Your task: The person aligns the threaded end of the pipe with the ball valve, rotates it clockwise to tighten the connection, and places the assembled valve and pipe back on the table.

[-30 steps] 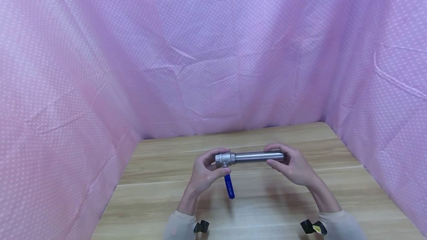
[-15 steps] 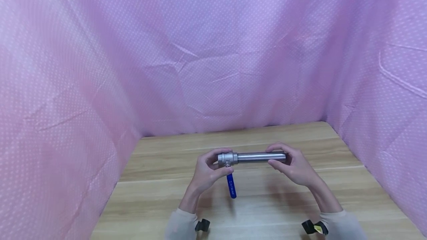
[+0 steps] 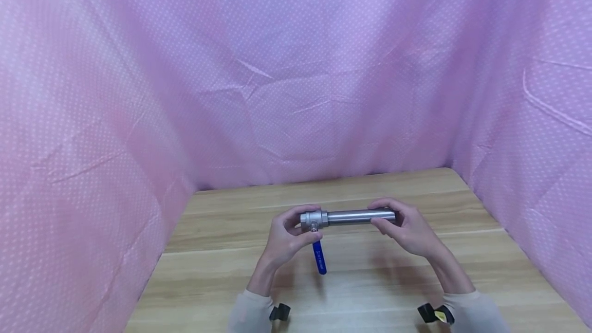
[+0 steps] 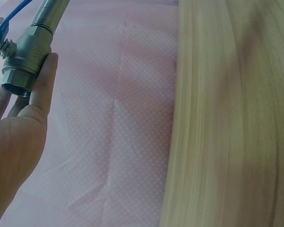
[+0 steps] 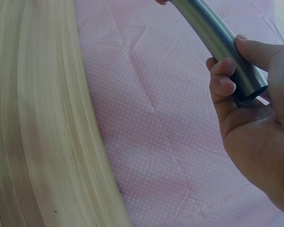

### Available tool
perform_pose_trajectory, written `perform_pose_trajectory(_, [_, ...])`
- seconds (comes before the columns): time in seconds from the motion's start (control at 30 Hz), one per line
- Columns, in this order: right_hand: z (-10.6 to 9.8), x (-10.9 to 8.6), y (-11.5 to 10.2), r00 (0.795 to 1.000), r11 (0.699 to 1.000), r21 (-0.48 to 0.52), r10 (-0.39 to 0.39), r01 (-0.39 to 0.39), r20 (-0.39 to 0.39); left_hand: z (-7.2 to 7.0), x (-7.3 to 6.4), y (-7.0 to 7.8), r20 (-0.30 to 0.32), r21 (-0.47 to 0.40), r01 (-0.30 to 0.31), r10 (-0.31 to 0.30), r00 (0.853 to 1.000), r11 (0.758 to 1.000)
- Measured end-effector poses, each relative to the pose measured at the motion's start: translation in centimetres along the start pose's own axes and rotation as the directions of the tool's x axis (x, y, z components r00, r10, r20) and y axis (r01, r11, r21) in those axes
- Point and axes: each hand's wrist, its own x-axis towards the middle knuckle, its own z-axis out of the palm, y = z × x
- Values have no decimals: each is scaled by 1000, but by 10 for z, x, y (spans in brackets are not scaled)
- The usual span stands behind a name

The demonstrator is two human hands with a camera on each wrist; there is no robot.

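Okay, ball valve (image 3: 314,219) plus steel pipe (image 3: 349,217): up off the wooden table (image 3: 222,261), clamped at both ends

We're looking at one straight line of silvery metal, roughly level. Pipe is smooth, brushed, hollow at its right end. Valve body is chunkier; in the left wrist view we can see thread at the joint, raised lettering and an open hex end. Blue lever (image 3: 319,258) with pale print points down to the near side.

Our left hand (image 3: 284,244) grips the valve, fingers on the far side, thumb near the lever's root. Our right hand (image 3: 411,234) is wrapped round the pipe's other end, open bore facing the palm. Hands are well apart; we've got bare pipe and the joint between them. Shadows fall on the wood below.
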Motion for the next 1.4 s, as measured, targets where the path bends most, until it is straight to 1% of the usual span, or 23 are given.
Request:
perform_pose_trajectory(0.13, [1, 1, 1, 1000, 1000, 20, -10, 10, 23, 0, -1, 1, -2, 6, -5, 5, 1000, 1000])
perform_pose_trajectory(0.27, [1, 2, -1, 999, 999, 39, 7, -8, 36, -1, -1, 1, -4, 16, -10, 10, 1000, 1000])
perform_pose_trajectory(0.37, [0, 1, -2, 1000, 999, 34, 6, -7, 30, -1, -1, 2, -5, 15, -11, 11, 1000, 1000])
perform_pose_trajectory(0.6, [2, 3, 0, 999, 999, 29, -28, 28, 16, -3, 0, 2, -3, 11, -26, 26, 1000, 1000])
perform_pose_trajectory(0.83, [3, 3, 0, 1000, 999, 34, -24, 24, -6, -4, 1, 1, 2, 13, -23, 23, 1000, 1000])
perform_pose_trajectory(1.1, [3, 4, 1, 999, 999, 25, -39, 40, -15, -5, 2, 1, 5, 16, -25, 25, 1000, 1000])
perform_pose_trajectory(1.4, [2, 2, -1, 1000, 1000, 2, -14, 14, -16, -5, 2, 0, 10, 13, -32, 32, 999, 999])
